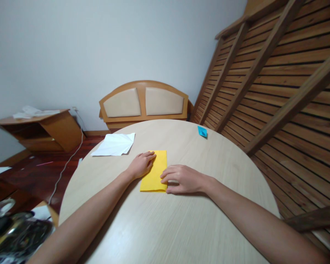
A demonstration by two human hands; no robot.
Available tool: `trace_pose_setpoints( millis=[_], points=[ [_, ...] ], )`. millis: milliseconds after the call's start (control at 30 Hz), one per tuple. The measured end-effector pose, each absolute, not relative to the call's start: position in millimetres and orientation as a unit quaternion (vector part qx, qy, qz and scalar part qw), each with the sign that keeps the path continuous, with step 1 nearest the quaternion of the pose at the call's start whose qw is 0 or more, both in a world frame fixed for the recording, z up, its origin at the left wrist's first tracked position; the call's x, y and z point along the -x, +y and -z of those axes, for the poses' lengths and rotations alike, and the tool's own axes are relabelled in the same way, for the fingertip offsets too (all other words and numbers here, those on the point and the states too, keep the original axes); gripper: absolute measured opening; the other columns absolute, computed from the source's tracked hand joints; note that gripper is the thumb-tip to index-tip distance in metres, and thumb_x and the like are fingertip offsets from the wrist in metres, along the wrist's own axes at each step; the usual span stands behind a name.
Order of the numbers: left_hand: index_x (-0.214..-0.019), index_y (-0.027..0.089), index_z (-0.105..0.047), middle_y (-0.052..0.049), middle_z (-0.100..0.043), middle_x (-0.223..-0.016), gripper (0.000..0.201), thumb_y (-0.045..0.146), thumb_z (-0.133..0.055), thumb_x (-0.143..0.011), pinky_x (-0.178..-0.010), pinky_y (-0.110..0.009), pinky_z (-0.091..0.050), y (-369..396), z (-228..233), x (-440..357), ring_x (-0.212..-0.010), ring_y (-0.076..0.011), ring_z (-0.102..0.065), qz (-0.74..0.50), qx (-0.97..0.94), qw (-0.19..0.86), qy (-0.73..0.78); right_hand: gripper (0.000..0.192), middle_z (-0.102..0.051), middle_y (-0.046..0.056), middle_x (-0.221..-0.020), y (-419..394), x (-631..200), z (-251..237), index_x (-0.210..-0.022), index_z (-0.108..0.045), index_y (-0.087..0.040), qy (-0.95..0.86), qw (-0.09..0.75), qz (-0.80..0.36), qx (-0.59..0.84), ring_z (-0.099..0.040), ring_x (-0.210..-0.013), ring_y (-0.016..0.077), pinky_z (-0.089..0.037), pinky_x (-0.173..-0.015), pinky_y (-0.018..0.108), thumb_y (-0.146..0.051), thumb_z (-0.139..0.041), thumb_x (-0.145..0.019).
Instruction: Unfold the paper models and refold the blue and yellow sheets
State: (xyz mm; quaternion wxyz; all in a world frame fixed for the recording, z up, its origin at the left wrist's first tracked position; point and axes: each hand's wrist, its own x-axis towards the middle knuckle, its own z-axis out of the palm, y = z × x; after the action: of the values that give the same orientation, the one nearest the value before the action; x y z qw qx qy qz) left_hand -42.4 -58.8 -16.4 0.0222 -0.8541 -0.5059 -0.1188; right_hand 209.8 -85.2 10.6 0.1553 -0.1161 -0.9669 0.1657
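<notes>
Folded yellow paper [158, 170] is lying on the round surface [181, 227], the left hand [141, 165] resting with fingers extended across its upper left edge and the right hand [183, 178] touching its right edge with loosely curved fingers, neither clasping it.

The folded yellow paper [155, 176] is lying flat on the pale round tabletop [181, 227], forming a narrow rectangle. Its longer sides are running from near to far; its near edge is showing slightly parted layers.
</notes>
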Motion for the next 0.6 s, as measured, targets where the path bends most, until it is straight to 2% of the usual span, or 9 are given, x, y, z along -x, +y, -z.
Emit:
trace_pose_setpoints(
  millis=[167,400,600],
  points=[
    [-0.132,0.017,-0.061,-0.012,-0.057,-0.143,0.041,0.024,-0.04,-0.097,-0.114,-0.039,-0.041,-57.6,17.9,42.3,-0.133,-0.0231,-0.054,0.125,0.855,0.024,-0.502,0.027,-0.071,0.01,-0.117,-87.9,-208.1,-9.4,-0.112,-0.071,-0.018,-0.966,0.165,-0.168,0.11,-0.065,-0.109,0.0214,-0.048,-0.098,0.036,-0.035,-0.06,-0.094],
    [-0.132,0.015,-0.062,-0.014,-0.056,-0.143,0.042,0.026,-0.039,-0.098,-0.113,-0.041,-0.042,-58.4,16.0,42.1,-0.133,-0.0246,-0.054,0.13,0.855,0.011,-0.502,0.032,-0.07,0.01,-0.121,-89.7,-208.3,-8.5,-0.114,-0.071,-0.018,-0.966,0.159,-0.171,0.108,-0.064,-0.112,0.0224,-0.048,-0.1,0.037,-0.035,-0.067,-0.087],
    [-0.132,0.015,-0.063,-0.014,-0.057,-0.142,0.044,0.033,-0.038,-0.1,-0.115,-0.043,-0.039,-61.2,14.8,39.9,-0.134,-0.0256,-0.052,0.134,0.851,0.001,-0.508,0.027,-0.072,0.009,-0.116,-88.8,-209.4,-10.6,-0.109,-0.072,-0.018,-0.965,0.174,-0.16,0.112,-0.066,-0.109,0.0217,-0.05,-0.097,0.036,-0.024,-0.064,-0.084]
  ],
)
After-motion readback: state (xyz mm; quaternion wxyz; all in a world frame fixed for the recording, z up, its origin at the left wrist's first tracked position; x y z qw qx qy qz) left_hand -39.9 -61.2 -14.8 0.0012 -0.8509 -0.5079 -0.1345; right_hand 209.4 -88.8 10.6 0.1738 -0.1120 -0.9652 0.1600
